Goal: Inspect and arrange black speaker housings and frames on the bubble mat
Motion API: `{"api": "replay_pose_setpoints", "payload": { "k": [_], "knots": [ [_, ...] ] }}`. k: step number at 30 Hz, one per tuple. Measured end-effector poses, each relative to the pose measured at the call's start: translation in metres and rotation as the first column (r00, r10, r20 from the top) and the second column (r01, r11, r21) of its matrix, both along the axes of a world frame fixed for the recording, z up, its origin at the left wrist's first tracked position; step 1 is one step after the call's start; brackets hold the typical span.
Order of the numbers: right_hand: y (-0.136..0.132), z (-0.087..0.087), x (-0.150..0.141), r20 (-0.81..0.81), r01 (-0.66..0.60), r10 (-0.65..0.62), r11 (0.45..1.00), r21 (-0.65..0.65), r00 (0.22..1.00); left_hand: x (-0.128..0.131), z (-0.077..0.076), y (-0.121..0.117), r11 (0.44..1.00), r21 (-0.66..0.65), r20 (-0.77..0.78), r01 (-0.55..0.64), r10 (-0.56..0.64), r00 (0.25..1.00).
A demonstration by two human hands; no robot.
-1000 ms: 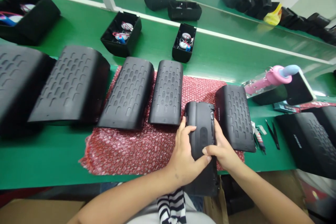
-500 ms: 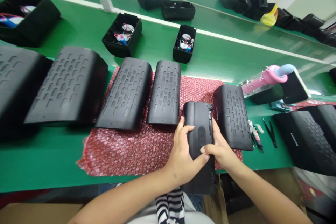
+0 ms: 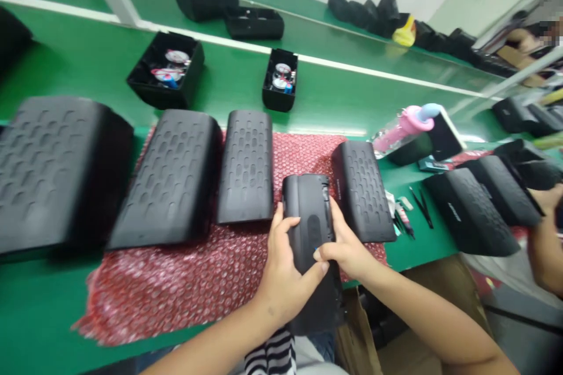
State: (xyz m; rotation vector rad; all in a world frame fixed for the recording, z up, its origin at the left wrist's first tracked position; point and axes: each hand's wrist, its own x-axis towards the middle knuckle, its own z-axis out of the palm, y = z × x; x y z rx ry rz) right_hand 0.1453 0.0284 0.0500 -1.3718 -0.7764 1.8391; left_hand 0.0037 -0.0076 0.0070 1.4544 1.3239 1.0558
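Observation:
A black speaker housing (image 3: 308,211) stands on end at the near edge of a red bubble-wrap sheet (image 3: 185,287), its back panel toward me. My left hand (image 3: 284,272) wraps its left side, fingers on the panel and thumb across the lower part. My right hand (image 3: 345,249) grips the right side, with thumb and forefinger pinched against a small blue spot on the panel. Both hands are closed on the housing.
Several black grille-fronted speakers (image 3: 173,176) lie in a row on the sheet and on the green bench (image 3: 39,310). Open black housings with parts (image 3: 165,70) sit on the belt behind. A pink bottle (image 3: 402,126), tweezers (image 3: 422,208) and another person's arm (image 3: 543,246) are at right.
The view has swung to the right and tilted, so the bench and speakers slid left in the picture. Both hands keep the same hold on the housing.

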Motion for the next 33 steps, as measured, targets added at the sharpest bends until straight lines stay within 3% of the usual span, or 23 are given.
{"api": "replay_pose_setpoints", "payload": {
  "k": [12, 33],
  "knots": [
    [0.0025, -0.0007, 0.0007, -0.018, 0.001, -0.001, 1.000, 0.015, 1.000, -0.0014, -0.0024, 0.0042, 0.997, 0.073, -0.109, -0.009, 0.017, 0.994],
    [-0.0010, -0.0029, 0.0032, 0.035, 0.002, -0.003, 1.000, 0.014, 0.999, 0.0017, -0.0007, 0.0017, 0.999, 0.033, -0.022, 0.003, -0.002, 1.000]
  ]
}}
